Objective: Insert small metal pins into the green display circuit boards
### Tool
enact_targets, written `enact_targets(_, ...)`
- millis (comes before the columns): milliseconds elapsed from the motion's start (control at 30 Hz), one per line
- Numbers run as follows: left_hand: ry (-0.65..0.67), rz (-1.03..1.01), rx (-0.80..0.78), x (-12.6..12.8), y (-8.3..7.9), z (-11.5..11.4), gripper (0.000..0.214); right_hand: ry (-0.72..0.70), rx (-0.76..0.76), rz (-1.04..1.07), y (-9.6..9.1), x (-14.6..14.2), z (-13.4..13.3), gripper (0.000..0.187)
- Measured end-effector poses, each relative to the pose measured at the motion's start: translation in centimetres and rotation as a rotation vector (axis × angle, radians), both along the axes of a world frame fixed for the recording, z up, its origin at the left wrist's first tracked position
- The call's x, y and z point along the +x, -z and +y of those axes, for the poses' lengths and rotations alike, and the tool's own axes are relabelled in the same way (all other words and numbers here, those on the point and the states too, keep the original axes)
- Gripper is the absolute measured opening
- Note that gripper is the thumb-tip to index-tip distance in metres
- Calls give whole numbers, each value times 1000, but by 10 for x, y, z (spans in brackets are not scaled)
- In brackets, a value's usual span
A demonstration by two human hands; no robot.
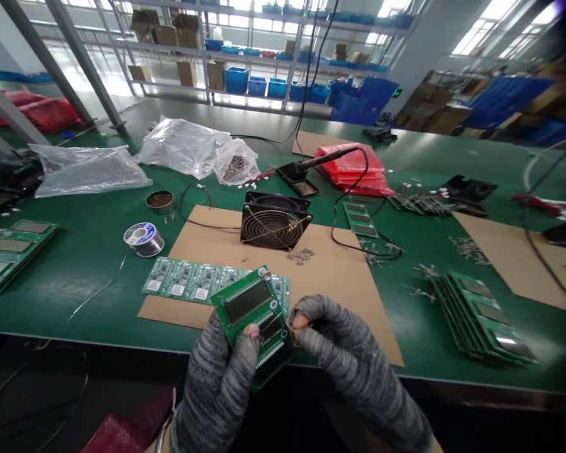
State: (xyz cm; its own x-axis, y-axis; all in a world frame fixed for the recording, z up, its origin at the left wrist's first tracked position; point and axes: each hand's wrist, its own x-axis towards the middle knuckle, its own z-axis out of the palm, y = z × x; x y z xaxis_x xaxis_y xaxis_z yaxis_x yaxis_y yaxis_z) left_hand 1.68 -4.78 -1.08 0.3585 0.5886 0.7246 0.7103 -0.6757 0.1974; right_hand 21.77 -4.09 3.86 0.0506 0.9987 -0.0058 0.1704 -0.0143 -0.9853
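Observation:
My left hand (226, 368), in a grey fingerless glove, holds a green circuit board panel with dark LCD displays (252, 314) over the table's near edge, thumb pressed on its face. My right hand (325, 336), also gloved, pinches at the panel's right edge, and whatever small part it grips is too small to make out. Behind the panel a strip of small green boards (188, 280) lies on a cardboard sheet (339, 277).
A black fan (274, 221) stands on the cardboard. A solder spool (144, 239) and flux tin (160, 201) lie left, a soldering iron (327, 157) in its stand behind. Green board stacks lie at the left (9, 251) and right (481, 314). Plastic bags (183, 148) lie at the back.

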Motion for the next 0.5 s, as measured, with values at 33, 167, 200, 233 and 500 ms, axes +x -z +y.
enact_targets(33, -4, 9, 1, 0, 0, -1, 34, 11, 16, -12, 0, 0, 0, 4)
enact_targets(167, -46, 45, 43, -3, 3, -6, 36, 42, 85, -82, -3, 1, 2, 1)
enact_targets(200, -59, 50, 55, -4, 4, -7, 38, 40, 86, -92, -4, 1, 2, 2)
enact_targets(233, -66, 53, 64, -6, 5, -8, 41, 37, 78, -96, -4, 0, 2, 3)
enact_targets(500, -85, -1, 92, 1, 5, -13, 45, 64, 70, -100, 3, -2, 1, 6)
